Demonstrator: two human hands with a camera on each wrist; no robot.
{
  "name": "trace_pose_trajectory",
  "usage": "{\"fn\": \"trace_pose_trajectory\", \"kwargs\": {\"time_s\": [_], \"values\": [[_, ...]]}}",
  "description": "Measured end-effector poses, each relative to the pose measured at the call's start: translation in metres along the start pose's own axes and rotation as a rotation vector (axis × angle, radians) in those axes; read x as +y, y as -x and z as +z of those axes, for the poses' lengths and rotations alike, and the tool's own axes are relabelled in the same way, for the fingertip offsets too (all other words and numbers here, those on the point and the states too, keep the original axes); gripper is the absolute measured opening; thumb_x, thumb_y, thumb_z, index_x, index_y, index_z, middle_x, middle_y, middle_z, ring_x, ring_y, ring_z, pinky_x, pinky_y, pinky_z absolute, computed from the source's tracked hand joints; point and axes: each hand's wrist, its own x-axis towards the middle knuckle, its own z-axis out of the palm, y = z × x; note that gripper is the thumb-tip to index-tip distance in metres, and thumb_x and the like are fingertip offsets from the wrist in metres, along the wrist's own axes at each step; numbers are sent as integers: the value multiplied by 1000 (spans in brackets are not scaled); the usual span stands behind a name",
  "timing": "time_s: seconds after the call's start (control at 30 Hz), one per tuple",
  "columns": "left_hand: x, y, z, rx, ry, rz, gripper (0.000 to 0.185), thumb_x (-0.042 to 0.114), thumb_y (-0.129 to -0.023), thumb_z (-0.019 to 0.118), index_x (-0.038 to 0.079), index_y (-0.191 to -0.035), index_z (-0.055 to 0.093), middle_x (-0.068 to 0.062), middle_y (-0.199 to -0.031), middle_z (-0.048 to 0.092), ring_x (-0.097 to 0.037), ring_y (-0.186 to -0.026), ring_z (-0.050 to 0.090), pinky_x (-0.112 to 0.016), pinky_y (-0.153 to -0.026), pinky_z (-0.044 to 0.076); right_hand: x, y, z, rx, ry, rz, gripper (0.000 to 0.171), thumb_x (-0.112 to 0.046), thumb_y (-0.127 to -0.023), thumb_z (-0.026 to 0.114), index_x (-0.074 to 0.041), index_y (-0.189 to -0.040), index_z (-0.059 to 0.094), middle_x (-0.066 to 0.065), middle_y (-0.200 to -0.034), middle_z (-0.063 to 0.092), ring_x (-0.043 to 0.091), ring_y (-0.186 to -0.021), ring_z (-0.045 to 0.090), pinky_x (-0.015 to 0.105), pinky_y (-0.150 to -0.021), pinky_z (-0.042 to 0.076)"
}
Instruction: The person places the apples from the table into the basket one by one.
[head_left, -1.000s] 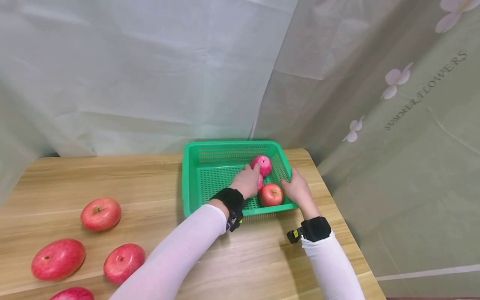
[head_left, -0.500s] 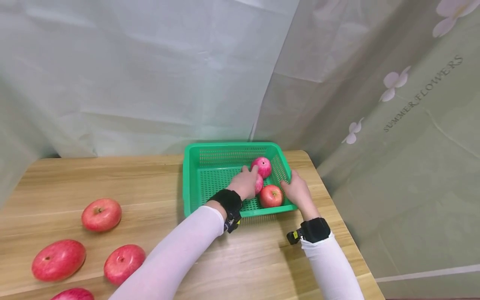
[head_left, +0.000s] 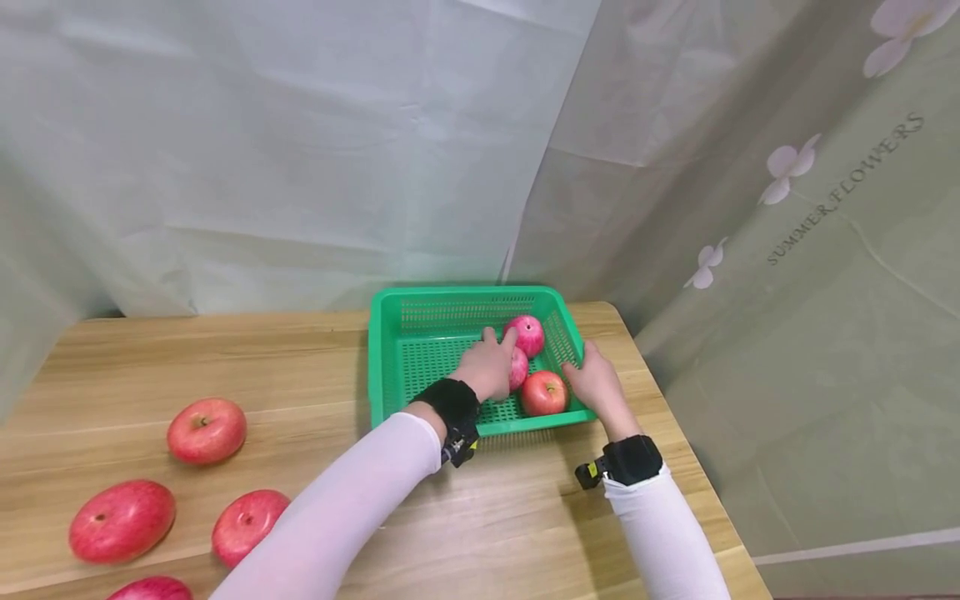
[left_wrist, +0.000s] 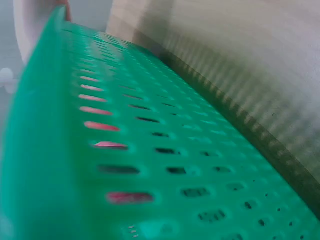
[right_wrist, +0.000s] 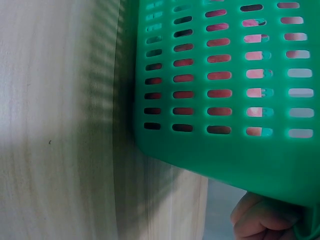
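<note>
A green slotted basket (head_left: 377,358) stands at the table's far right. Three red apples lie in its right half: one at the back (head_left: 528,332), one at the front (head_left: 543,392), and a middle apple (head_left: 518,367) between them. My left hand (head_left: 487,365) reaches into the basket and lies over the middle apple, fingers arched round it. My right hand (head_left: 596,379) grips the basket's right rim near the front corner. In the right wrist view, its curled fingers (right_wrist: 260,220) show under the basket wall (right_wrist: 225,150). The left wrist view shows only blurred basket wall (left_wrist: 150,150).
Several more red apples lie on the wooden table at the left: one (head_left: 206,429), a large one (head_left: 122,519), another (head_left: 247,515), and one cut by the bottom edge (head_left: 150,589). Curtains hang behind and to the right. The table's right edge (head_left: 678,433) is close to the basket.
My left hand has drawn back slightly, so more of the middle apple shows. My right hand stays on the basket rim, and the basket has hardly moved.
</note>
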Motion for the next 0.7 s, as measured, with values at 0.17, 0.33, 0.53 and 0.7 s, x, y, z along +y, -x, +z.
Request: {"fn": "trace_pose_trajectory", "kwargs": {"time_s": [0.17, 0.33, 0.53, 0.7], "values": [[-3, 6, -11, 3, 83, 27, 118, 10, -76, 96, 16, -168, 23, -29, -154, 36, -41, -116, 61, -43, -73, 60, 1, -1, -3, 4, -1, 6, 53, -25, -106, 59, 4, -148, 44, 28, -132, 64, 43, -117, 63, 57, -94, 53], [-12, 14, -23, 2, 149, 78, 121, 16, -75, 97, 15, -169, 21, -30, -156, 34, -44, -123, 59, -49, -80, 61, 1, -2, -3, 7, -4, 4, 54, -24, -106, 59, 4, -149, 43, 29, -133, 63, 43, -118, 63, 57, -94, 54], [-33, 33, -39, 57, 189, 161, 112, 26, -84, 93, 14, -169, 21, -30, -156, 35, -46, -132, 55, -55, -85, 62, 0, -2, -1, 8, -7, -3, 53, -23, -106, 60, 4, -148, 44, 28, -131, 64, 43, -117, 63, 57, -94, 54], [-57, 66, -59, 162, 146, 243, 102, 36, -92, 85, 15, -169, 22, -27, -161, 33, -43, -137, 53, -52, -85, 62, -1, 0, 0, 8, -3, -3, 52, -23, -105, 60, 4, -147, 44, 28, -129, 64, 43, -116, 64, 57, -93, 54]]}}
